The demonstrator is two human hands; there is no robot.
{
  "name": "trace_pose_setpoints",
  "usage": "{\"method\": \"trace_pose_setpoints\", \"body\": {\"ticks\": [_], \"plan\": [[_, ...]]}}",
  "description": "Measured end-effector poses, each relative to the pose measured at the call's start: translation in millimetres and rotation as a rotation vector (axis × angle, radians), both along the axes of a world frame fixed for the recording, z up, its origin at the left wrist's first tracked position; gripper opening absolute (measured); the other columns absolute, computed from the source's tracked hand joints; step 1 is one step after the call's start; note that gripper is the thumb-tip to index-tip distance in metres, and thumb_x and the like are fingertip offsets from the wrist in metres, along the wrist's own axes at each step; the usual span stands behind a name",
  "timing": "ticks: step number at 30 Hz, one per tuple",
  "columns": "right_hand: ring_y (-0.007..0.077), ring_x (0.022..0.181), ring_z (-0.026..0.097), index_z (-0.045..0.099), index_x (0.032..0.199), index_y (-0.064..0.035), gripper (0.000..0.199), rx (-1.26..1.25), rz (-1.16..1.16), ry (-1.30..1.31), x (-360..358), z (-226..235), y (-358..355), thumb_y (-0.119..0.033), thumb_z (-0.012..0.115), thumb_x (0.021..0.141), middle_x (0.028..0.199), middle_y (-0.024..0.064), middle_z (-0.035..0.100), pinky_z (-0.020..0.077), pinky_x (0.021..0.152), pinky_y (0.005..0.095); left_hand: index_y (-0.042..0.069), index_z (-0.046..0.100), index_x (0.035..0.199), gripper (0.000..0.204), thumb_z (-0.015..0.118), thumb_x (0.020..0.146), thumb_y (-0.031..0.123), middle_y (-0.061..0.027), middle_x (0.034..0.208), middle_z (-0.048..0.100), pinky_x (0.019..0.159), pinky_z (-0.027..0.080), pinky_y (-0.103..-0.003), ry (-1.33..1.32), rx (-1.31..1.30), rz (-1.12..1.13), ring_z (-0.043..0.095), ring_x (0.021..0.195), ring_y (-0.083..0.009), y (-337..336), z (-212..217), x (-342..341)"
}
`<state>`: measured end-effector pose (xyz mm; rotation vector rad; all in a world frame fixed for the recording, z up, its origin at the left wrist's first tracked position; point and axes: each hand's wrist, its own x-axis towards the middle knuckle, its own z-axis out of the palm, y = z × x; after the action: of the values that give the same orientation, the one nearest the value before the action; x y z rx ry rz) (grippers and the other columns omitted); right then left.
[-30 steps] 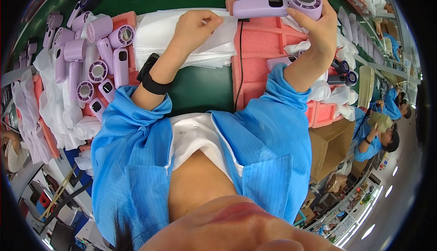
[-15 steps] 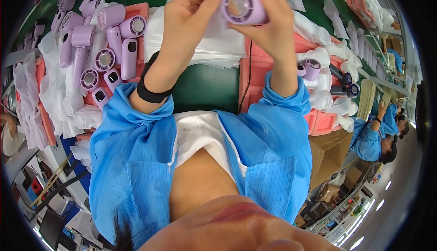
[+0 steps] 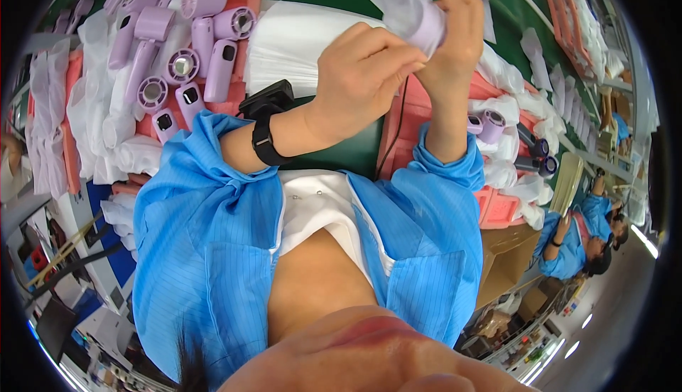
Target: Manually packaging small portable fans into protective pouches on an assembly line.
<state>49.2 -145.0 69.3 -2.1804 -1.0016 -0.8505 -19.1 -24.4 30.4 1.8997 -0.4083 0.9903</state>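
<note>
Bright, even light; strong fisheye bending and dark rim.

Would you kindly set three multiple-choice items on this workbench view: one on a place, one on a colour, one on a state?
1. Where do the spare fans lie?
A. on the person's left
B. on the floor
C. inside a cardboard box

2. What colour is the fan in the hands?
A. green
B. lilac
C. black

3. How is that fan held?
A. left hand alone
B. lying untouched on the bench
C. both hands

Answers: 1 A, the spare fans are piled left of the arms. 2 B, the fan is pale lilac. 3 C, the left hand and right hand both grip it above the bench.
</note>
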Motion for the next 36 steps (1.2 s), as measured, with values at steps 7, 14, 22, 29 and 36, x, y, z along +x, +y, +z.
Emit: {"method": "trace_pose_setpoints", "body": {"ticks": [7, 14, 22, 29, 36], "plan": [[0.0266, 0.094, 0.058, 0.051, 0.11, -0.0007, 0.057, 0.13, 0.019, 0.249, 4, -24, 2, -0.009, 0.079, 0.061, 0.103, 0.0133, 0.054, 0.048, 0.08, 0.0345, 0.01, 0.066, 0.105, 0.038, 0.071, 0.069, -0.002, -0.0064, 0.101, 0.061, 0.066, 0.048, -0.031, 0.222, -0.02, -0.113, 0.057, 0.079, -0.0206, 31, 25, -3], [0.0236, 0.106, 0.056, 0.046, 0.125, -0.0019, 0.072, 0.341, 0.376, 0.641, -13, -14, -1, -0.008, 0.08, 0.062, 0.119, 0.0109, 0.052, 0.0468, 0.088, 0.0342, 0.013, 0.058, 0.122, 0.063, 0.074, 0.063, -0.001, -0.0087, 0.117, 0.056, 0.075, 0.048, -0.031, 0.283, 0.275, 0.034, 0.058, 0.091, -0.021, 35, 41, 1], [0.0243, 0.1, 0.06, 0.054, 0.121, -0.0017, 0.061, 0.204, 0.536, 0.592, -1, -26, -3, -0.007, 0.077, 0.065, 0.11, 0.0132, 0.06, 0.0509, 0.08, 0.0366, 0.011, 0.059, 0.118, 0.056, 0.081, 0.066, 0.006, -0.0105, 0.128, 0.052, 0.093, 0.042, -0.032, 0.322, -0.246, -0.789, 0.054, 0.108, -0.0226, 66, 32, 10], [0.0365, 0.09, 0.063, 0.058, 0.111, 0.0005, 0.049, 0.054, 0.041, 0.328, -2, -31, 4, -0.008, 0.077, 0.067, 0.096, 0.0187, 0.064, 0.0511, 0.071, 0.0375, 0.008, 0.065, 0.102, 0.038, 0.082, 0.067, 0.009, -0.0081, 0.116, 0.056, 0.089, 0.042, -0.033, 0.041, -0.149, 0.028, 0.054, 0.105, -0.021, 27, 38, -4], [0.0326, 0.081, 0.066, 0.061, 0.104, 0.0019, 0.039, 0.125, 0.068, 0.471, -12, -15, -3, -0.012, 0.075, 0.071, 0.087, 0.0161, 0.066, 0.0508, 0.068, 0.0352, 0.007, 0.067, 0.084, 0.02, 0.08, 0.069, 0.013, -0.0067, 0.101, 0.058, 0.083, 0.041, -0.032, 0.092, -0.032, 0.113, 0.057, 0.093, -0.0187, 47, 38, -1]]}}
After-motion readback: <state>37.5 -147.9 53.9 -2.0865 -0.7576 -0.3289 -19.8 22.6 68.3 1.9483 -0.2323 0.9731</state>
